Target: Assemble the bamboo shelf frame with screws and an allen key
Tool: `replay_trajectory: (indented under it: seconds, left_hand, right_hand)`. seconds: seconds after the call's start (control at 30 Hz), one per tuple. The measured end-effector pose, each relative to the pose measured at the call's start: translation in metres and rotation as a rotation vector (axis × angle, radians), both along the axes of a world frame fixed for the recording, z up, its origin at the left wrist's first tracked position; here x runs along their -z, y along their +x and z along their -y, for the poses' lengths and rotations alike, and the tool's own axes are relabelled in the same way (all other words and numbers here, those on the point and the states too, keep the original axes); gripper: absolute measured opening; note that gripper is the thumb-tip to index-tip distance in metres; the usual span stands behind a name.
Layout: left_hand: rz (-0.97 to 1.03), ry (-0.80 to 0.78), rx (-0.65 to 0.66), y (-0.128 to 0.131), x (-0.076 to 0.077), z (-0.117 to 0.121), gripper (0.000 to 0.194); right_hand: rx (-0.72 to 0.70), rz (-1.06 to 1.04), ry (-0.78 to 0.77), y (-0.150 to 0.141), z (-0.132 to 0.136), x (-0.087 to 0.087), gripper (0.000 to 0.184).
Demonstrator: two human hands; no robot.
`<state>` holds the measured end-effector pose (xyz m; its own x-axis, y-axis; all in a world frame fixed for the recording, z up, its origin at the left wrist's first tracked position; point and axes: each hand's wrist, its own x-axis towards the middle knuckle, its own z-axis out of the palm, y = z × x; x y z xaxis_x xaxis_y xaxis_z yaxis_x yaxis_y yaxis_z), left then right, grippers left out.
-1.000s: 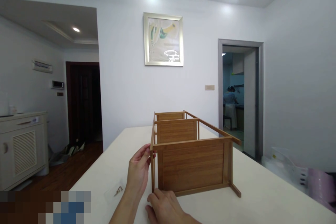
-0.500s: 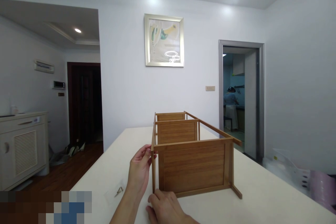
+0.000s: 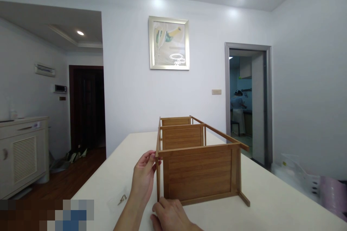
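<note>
A brown wooden shelf rack with several tiers lies on its side, its panels standing upright and its near end facing me. My left hand is at the upper part of the rack's near left side, its thumb and fingers closed around the narrow rail; whether a small part is also between the fingertips is hidden. Low at the same corner, my right hand has curled fingers against the rail's bottom end. Left of my left wrist, a few brass-coloured screws lie on what looks like a clear plastic bag.
The rack rests on a white table. A louvred cabinet stands at the left. Clear plastic wrapping and a pinkish roll are beyond the table's right edge. Through the doorway, a person stands in another room.
Both hands keep the same places on the rack, and the rack has not moved on the table. Only the camera view shifts slightly.
</note>
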<state>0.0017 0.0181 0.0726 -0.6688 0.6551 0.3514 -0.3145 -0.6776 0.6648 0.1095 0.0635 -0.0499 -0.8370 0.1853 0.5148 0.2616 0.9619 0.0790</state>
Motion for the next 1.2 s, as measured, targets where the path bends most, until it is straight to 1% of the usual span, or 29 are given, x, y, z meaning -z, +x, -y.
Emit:
replay_trajectory:
  seconds: [0.17, 0.27, 0.37, 0.43, 0.6, 0.8, 0.97, 1.1, 1.2]
  left_hand:
    - [0.031, -0.012, 0.019, 0.0002, -0.0001, 0.0025, 0.040]
    - [0.030, -0.012, 0.053, 0.0021, -0.0012, 0.0043, 0.044]
    - [0.014, -0.003, 0.051, 0.0029, -0.0013, 0.0038, 0.036]
    - [0.015, 0.009, 0.036, 0.0023, -0.0007, 0.0024, 0.032]
    - [0.030, 0.005, 0.050, -0.0009, 0.0005, -0.0011, 0.033]
    - [0.040, 0.007, 0.078, -0.0015, 0.0005, -0.0004, 0.033]
    - [0.035, -0.007, 0.085, 0.0010, -0.0012, 0.0032, 0.045]
    - [0.018, 0.003, 0.053, 0.0020, -0.0023, 0.0023, 0.035]
    - [0.014, 0.000, 0.065, 0.0017, -0.0027, 0.0007, 0.032]
  right_hand:
    - [-0.028, -0.062, 0.023, -0.0005, -0.0026, 0.0033, 0.016]
    - [-0.074, -0.193, 0.057, 0.0008, -0.0030, 0.0032, 0.016]
    - [-0.118, -0.321, 0.128, 0.0016, -0.0035, 0.0041, 0.013]
    - [-0.134, -0.349, 0.170, 0.0005, -0.0046, 0.0061, 0.012]
    - [-0.131, -0.290, 0.167, -0.0035, -0.0066, 0.0110, 0.017]
    - [-0.122, -0.242, 0.122, -0.0001, -0.0036, 0.0075, 0.019]
    - [-0.125, -0.260, 0.116, 0.0017, -0.0028, 0.0056, 0.017]
    - [-0.128, -0.255, 0.117, 0.0006, -0.0036, 0.0066, 0.015]
    - [-0.120, -0.240, 0.105, 0.0009, -0.0031, 0.0064, 0.013]
